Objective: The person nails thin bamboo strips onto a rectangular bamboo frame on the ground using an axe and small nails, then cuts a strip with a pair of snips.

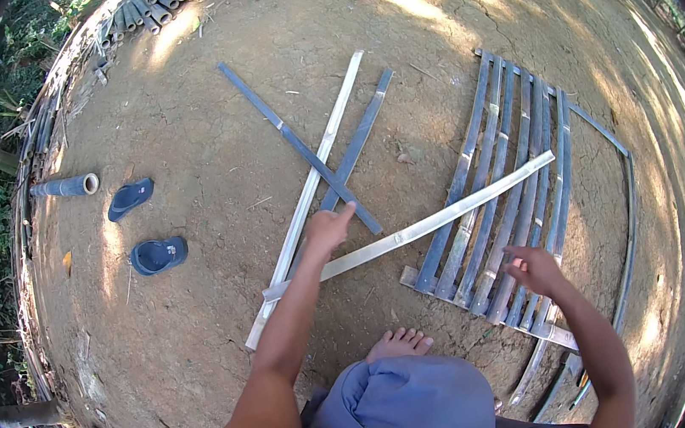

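Note:
My left hand is over the crossing bamboo slats, a finger stretched out at a dark bamboo slat. It seems to touch that slat; its other fingers are partly hidden. Beneath it, a second dark slat crosses the first, beside a long pale slat. Another pale split-bamboo slat extends from under my left forearm onto a bamboo slat panel. My right hand hovers above the panel's near part, fingers loosely bent and apart, with nothing visible in them.
Two dark slippers and a bamboo tube lie at the left. Cut bamboo poles are piled far left. A long thin strip bends along the panel's right side. My bare foot rests on the packed earth.

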Motion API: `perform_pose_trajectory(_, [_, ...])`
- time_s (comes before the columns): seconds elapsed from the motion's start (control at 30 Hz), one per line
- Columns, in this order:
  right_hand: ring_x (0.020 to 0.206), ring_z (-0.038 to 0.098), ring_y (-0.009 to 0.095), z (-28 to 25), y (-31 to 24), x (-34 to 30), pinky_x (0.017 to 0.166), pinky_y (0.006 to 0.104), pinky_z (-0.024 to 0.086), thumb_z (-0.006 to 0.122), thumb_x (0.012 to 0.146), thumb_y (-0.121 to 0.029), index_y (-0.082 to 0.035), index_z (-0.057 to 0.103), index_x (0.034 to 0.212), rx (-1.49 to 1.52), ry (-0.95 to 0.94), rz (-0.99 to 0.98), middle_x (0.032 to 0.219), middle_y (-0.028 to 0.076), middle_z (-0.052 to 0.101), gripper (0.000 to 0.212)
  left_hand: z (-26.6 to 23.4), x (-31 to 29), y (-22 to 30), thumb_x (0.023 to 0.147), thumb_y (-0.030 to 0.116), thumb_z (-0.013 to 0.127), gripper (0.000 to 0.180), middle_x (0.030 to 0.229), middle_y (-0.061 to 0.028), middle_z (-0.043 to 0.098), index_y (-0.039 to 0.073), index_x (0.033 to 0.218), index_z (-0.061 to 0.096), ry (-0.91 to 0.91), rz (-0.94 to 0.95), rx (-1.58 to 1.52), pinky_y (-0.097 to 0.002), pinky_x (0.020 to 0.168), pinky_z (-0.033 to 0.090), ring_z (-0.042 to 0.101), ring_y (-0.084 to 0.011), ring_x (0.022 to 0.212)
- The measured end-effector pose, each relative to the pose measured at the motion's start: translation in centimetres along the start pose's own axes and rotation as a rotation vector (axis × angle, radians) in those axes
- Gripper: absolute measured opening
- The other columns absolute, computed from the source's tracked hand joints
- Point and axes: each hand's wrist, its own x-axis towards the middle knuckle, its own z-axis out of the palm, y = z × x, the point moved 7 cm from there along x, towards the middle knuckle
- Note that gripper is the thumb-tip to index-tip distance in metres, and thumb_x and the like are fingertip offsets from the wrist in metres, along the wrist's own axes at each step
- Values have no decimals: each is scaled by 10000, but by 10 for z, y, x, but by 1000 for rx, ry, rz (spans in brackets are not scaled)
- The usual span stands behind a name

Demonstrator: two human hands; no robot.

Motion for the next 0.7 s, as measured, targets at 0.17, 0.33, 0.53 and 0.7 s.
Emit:
perform_pose_trajectory(0.17, [853,737,223,91,-45,98,754,458,592,721,995,-371,-45,538,1507,999,18,453,1017,95,735,635,62,43,24,1029,464,662,496,930,-115,658,0,1186,585,86,-52,-543,-376,675,595,689,-208,771])
perform_pose_trajectory(0.33, [960,695,202,109,-79,132,755,394,572,698,1012,-325,-28,398,1607,1325,172,518,1148,100,707,730,59,18,16,1120,399,468,316,761,8,469,100,1163,557,227,-157,-1220,-296,428,362,468,-112,556])
perform_pose_trajectory(0.53, [888,683,151,38,-125,136,787,314,546,671,1034,-271,11,500,1548,860,229,226,1073,89,740,611,45,-64,20,1097,633,405,516,634,59,329,135,1041,529,52,-63,-1311,-274,394,204,265,-79,451])
perform_pose_trajectory(0.7, [960,714,180,-27,-175,103,872,326,567,650,1067,-262,4,521,1530,714,273,-93,1058,125,754,549,100,-116,53,1109,634,360,558,655,47,361,97,1073,507,-234,121,-1208,-260,431,282,347,-74,494])
